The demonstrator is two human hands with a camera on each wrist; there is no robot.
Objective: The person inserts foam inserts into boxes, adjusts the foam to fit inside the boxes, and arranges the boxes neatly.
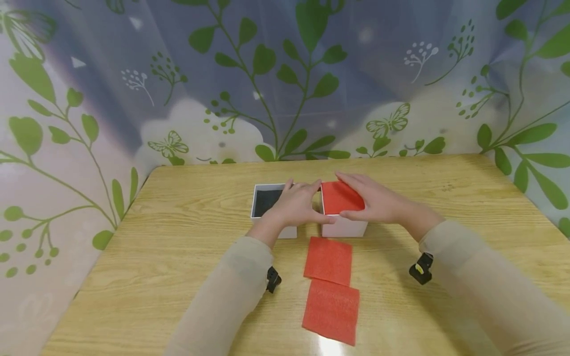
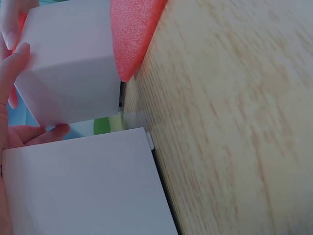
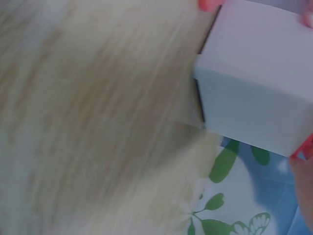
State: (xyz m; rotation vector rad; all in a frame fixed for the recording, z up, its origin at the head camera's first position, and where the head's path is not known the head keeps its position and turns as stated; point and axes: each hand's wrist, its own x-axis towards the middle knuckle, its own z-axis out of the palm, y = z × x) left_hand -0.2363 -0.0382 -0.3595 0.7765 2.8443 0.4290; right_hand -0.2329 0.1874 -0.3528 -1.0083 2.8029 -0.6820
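A white box (image 1: 344, 227) stands on the table, with a thin, textured red sheet (image 1: 339, 198) spread across its top. My left hand (image 1: 294, 203) holds the sheet along its left side, thumb at the front and fingers toward the back. On the opposite side my right hand (image 1: 378, 199) holds it with thumb and fingers spread apart. The left thumb (image 2: 18, 61) touches the box's upper corner in the left wrist view. Some red sheet (image 3: 304, 149) shows past the box's top edge in the right wrist view. The box's inside is hidden.
Left of it stands a second white box (image 1: 287, 232) with black material (image 1: 267, 201) inside, partly covered by my left forearm and hand. Two red squares (image 1: 328, 260) lie in a column in front, their edges meeting. Behind the wooden table (image 1: 191, 222) hangs a leaf-patterned curtain (image 1: 285, 74).
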